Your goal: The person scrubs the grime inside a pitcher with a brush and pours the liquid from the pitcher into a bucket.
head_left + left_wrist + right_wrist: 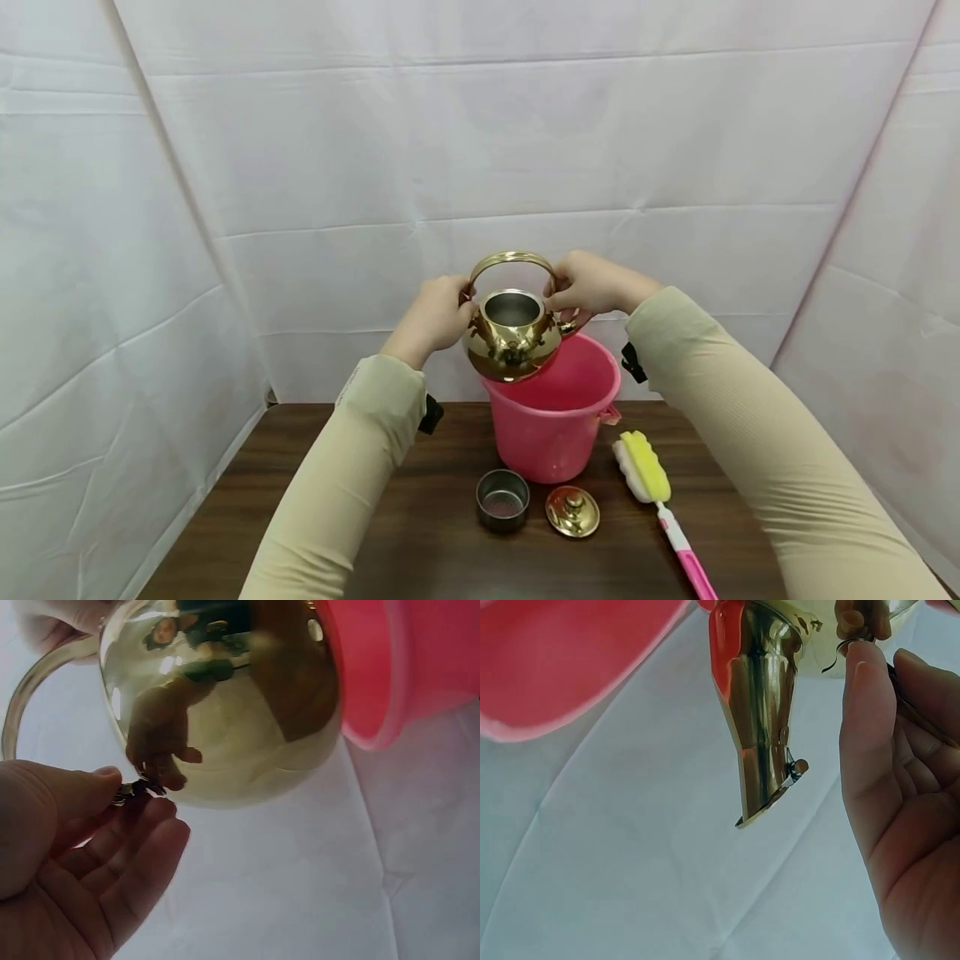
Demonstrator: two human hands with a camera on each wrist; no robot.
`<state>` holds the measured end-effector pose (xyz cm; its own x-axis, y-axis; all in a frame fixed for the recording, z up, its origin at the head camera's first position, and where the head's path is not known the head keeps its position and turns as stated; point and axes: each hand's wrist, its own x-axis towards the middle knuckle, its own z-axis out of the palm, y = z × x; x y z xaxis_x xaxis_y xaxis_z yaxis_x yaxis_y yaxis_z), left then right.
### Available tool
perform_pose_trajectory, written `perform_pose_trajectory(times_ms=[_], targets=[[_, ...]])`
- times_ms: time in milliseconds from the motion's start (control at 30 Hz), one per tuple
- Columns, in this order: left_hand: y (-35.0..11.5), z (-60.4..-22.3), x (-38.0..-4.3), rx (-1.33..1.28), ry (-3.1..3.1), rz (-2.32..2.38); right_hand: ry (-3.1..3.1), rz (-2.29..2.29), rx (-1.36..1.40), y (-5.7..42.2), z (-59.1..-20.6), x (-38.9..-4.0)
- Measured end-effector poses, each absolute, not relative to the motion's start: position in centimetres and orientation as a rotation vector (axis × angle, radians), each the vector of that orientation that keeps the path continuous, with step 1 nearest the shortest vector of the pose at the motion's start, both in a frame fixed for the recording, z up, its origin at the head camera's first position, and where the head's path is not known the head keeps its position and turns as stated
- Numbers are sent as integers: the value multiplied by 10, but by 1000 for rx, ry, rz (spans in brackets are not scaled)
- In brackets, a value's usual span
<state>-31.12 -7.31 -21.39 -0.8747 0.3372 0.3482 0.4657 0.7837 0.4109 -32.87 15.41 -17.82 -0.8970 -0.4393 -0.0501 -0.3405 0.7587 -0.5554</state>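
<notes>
Both hands hold a shiny gold kettle (pixel 510 348) up over the near-left side of a pink bucket (pixel 551 446). Its lid is off, and the round opening faces the head camera. At the left foot of the arched handle (pixel 512 257), my left hand (pixel 437 315) pinches with thumb and fingers. My right hand (pixel 596 283) grips the handle's other foot, beside the spout (pixel 759 720). In the left wrist view, the left thumb and fingers meet at the small metal handle joint (pixel 133 790) against the kettle's body.
On the dark wood table (pixel 420 533), a small metal cup (pixel 502 522) and a gold lid (pixel 573 512) sit before the bucket. A yellow-and-white sponge brush (pixel 647 468) with a pink handle lies to the right. White cloth walls (pixel 517 150) surround the table's back and sides.
</notes>
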Motion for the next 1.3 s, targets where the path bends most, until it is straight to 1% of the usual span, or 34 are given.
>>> perform_pose_trajectory(times_ms=[267, 500, 933, 1300], targets=[[-57, -225, -320, -658, -2724, -751, 2809, -813, -585, 169, -185, -326], [-45, -234, -323, -722, -2719, -774, 2860, -769, -566, 181, -200, -322], [-45, -247, -321, -765, -2733, -781, 2884, -788, -521, 180, -219, -317], [-48, -261, -319, -778, -2674, -756, 3026, -696, -637, 182, -237, -317]])
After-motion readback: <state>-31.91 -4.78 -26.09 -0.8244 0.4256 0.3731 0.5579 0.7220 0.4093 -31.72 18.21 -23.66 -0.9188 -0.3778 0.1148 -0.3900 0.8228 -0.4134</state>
